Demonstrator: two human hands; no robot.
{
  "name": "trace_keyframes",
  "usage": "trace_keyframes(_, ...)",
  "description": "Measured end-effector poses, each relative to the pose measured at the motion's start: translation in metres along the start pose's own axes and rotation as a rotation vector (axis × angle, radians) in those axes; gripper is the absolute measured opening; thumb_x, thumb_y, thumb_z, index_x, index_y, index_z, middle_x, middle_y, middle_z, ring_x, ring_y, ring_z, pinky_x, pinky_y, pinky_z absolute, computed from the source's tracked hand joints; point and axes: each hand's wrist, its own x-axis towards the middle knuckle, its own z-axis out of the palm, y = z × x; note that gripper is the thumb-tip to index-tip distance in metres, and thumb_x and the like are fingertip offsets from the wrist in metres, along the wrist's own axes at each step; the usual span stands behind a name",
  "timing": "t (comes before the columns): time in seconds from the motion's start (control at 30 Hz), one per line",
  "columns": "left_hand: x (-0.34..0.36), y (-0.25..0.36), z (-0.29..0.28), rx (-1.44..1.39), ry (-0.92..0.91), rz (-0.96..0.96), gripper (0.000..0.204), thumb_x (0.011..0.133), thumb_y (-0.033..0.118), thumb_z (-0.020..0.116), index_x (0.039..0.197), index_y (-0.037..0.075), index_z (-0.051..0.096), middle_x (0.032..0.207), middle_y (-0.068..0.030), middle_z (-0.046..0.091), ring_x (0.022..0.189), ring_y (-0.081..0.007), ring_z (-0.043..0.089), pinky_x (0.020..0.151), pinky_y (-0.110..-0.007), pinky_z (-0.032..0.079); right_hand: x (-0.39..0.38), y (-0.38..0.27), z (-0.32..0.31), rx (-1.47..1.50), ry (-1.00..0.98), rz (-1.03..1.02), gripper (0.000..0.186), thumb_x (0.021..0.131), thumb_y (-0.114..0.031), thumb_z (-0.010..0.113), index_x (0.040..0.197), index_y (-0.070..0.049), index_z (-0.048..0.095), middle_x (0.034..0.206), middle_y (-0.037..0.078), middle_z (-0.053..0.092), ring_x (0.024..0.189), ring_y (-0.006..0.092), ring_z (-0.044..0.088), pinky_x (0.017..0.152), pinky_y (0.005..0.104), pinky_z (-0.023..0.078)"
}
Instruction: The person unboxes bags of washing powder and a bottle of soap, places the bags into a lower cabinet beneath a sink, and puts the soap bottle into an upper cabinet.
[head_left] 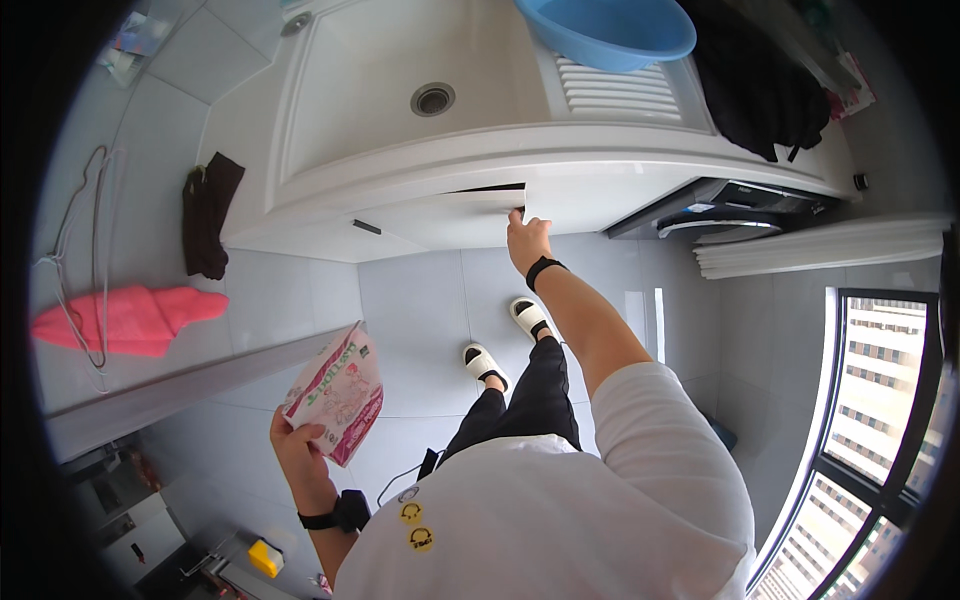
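My left hand [298, 445] holds a flat pink-and-white package [336, 390] at the lower left. My right hand [528, 240] reaches forward with its fingers curled on the handle edge of a white cabinet door [465, 210], which stands slightly ajar with a dark gap along its top. Just above the cabinet is a white sink basin [360, 85] with a metal drain [432, 98]. A second dark handle [367, 226] shows on the door to the left.
Around me are a blue tub [605, 25], dark cloth [750, 90], a washing machine [725, 205], a folded white panel [810, 255], hangers [98, 250], pink towel [140, 315], brown cloth [208, 215] and a window [865, 400]. My feet in sandals stand on grey tiles [410, 300].
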Motion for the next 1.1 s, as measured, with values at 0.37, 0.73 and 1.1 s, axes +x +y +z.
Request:
trace_keyframes(0.37,-0.007,0.0,-0.027,0.098,-0.228,0.013,0.029,0.055,-0.009,0.053,0.082,0.004,0.049,0.081,-0.0044,0.058,0.075,-0.0151,0.057,0.073,-0.025,0.046,-0.147,-0.11,-0.015,0.029,-0.003,-0.166,0.031,0.081,-0.016,0.056,0.107,-0.004,0.067,0.134,0.016,0.043,0.083,0.0348,0.061,0.08,0.0543,0.044)
trace_keyframes(0.73,0.014,-0.033,-0.054,0.085,-0.181,0.095,0.029,0.053,-0.011,0.054,0.073,0.007,0.045,0.07,0.002,0.046,0.063,-0.0098,0.048,0.062,-0.021,0.041,-0.204,-0.211,-0.005,0.007,0.058,-0.508,0.035,0.08,-0.017,0.059,0.112,-0.004,0.064,0.127,0.012,0.047,0.098,0.0385,0.059,0.086,0.0565,0.041)
trace_keyframes(1.1,-0.016,-0.045,-0.101,0.062,-0.119,0.069,0.028,0.05,-0.011,0.053,0.068,0.008,0.04,0.065,0.001,0.048,0.06,-0.0106,0.048,0.061,-0.022,0.041,-0.207,-0.159,0.007,0.315,-0.174,-0.956,0.028,0.079,-0.022,0.06,0.103,-0.012,0.068,0.137,0.006,0.047,0.134,0.0254,0.034,0.109,0.0505,0.025)
